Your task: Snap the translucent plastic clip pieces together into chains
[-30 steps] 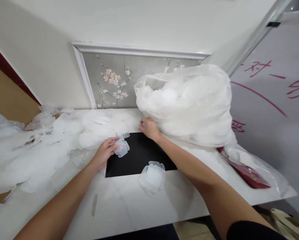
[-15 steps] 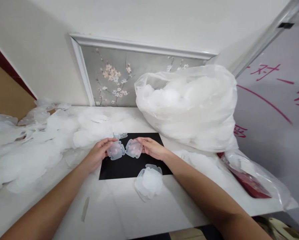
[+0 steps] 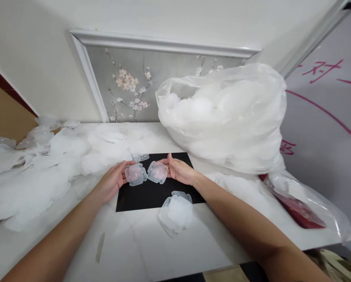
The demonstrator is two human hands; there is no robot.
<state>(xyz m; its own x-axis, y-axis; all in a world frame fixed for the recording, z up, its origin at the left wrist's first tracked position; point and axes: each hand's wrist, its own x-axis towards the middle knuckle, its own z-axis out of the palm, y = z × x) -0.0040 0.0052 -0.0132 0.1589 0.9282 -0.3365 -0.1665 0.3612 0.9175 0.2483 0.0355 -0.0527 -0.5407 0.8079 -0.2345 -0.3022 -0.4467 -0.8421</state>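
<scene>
Now your left hand (image 3: 111, 183) holds one translucent piece (image 3: 136, 175); its twin (image 3: 157, 172) sits just beside, at three o'clock, your right hand (image 3: 180, 171) behind it, thumb raised, grip unclear.

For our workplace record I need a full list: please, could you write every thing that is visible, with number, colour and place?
Table: one, white, across the view
Mat: one, black, table centre
Plastic pieces: two, translucent white, side by side over mat
Small stack: one, whitish, across mat's front edge
Loose pile: one, whitish, table's left
Full bag: one, translucent white, back right
Clear bag: one, transparent, table's right end
Flat item: one, dark red, in or under clear bag, unclear
Framed panel: one, grey, floral, wall behind
Board: one, pale with red writing, far right
Strip: one, grey, table front
Left hand: one, bare, at left piece
Right hand: one, bare, at right piece
</scene>
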